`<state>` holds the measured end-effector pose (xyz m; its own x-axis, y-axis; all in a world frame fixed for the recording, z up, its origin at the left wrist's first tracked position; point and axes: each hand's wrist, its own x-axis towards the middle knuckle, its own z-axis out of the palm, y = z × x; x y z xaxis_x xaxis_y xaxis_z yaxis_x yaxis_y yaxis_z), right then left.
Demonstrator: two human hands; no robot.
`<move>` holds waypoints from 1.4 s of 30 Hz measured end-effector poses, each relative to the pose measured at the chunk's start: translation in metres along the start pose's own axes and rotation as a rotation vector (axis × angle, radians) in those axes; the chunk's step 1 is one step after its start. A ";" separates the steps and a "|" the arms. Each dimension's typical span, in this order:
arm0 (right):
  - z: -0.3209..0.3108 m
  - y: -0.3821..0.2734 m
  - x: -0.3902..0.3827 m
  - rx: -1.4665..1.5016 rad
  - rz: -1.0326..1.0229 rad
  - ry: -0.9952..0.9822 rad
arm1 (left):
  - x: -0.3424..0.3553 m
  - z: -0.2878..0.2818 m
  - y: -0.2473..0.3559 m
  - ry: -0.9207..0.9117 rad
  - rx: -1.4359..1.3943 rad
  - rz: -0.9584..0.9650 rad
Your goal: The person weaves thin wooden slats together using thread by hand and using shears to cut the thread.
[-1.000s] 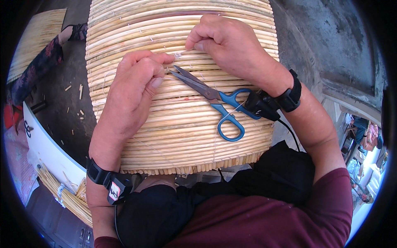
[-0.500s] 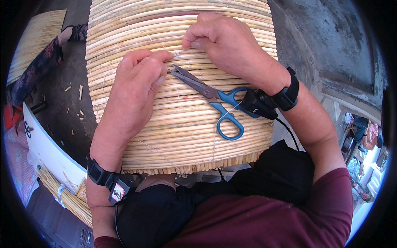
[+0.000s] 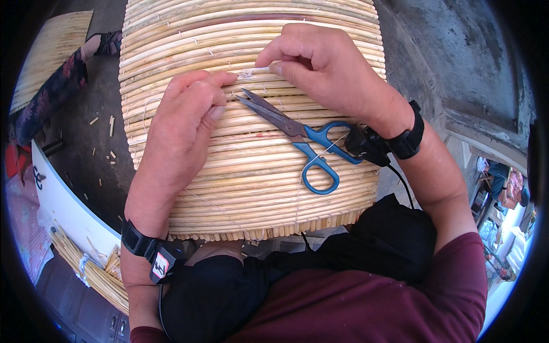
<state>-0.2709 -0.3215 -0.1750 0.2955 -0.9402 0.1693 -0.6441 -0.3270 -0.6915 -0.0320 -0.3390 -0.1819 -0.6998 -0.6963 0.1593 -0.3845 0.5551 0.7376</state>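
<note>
A mat of pale reed stalks [image 3: 257, 200], tied row by row with thin string, lies across my lap. My left hand [image 3: 186, 123] is closed in a pinch at the left of a small knot of white string [image 3: 246, 74] on the mat. From that knot a white strand runs taut to my right hand [image 3: 323, 66], whose thumb and forefinger pinch it. Scissors [image 3: 297, 134] with blue handles lie on the reeds below both hands, blades slightly apart and pointing up-left. A loose thread crosses their handles. What the left fingertips pinch looks like the string's other side.
Another reed mat [image 3: 54, 48] is at the far left, beside a person's patterned sleeve or trouser leg [image 3: 54, 94]. Short reed offcuts [image 3: 111, 127] are scattered on the dark floor. A bundle of reeds [image 3: 94, 268] leans at the lower left, near a white curved panel [image 3: 74, 200].
My right hand has shifted slightly right, drawing the white strand out from the knot. The left hand stays almost in place. The scissors appear a little farther right.
</note>
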 end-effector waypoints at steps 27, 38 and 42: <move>-0.006 -0.040 0.008 -0.026 0.228 -0.255 | -0.030 -0.003 0.005 0.071 -0.052 -0.041; 0.022 -0.023 0.000 -0.198 -0.062 -0.055 | -0.027 -0.004 -0.003 0.104 -0.093 0.012; 0.020 -0.022 0.000 -0.199 -0.085 -0.060 | -0.028 -0.007 -0.001 0.054 -0.094 -0.034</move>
<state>-0.2428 -0.3126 -0.1741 0.3922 -0.9031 0.1749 -0.7396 -0.4226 -0.5237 -0.0078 -0.3233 -0.1830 -0.6529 -0.7389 0.1665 -0.3477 0.4876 0.8008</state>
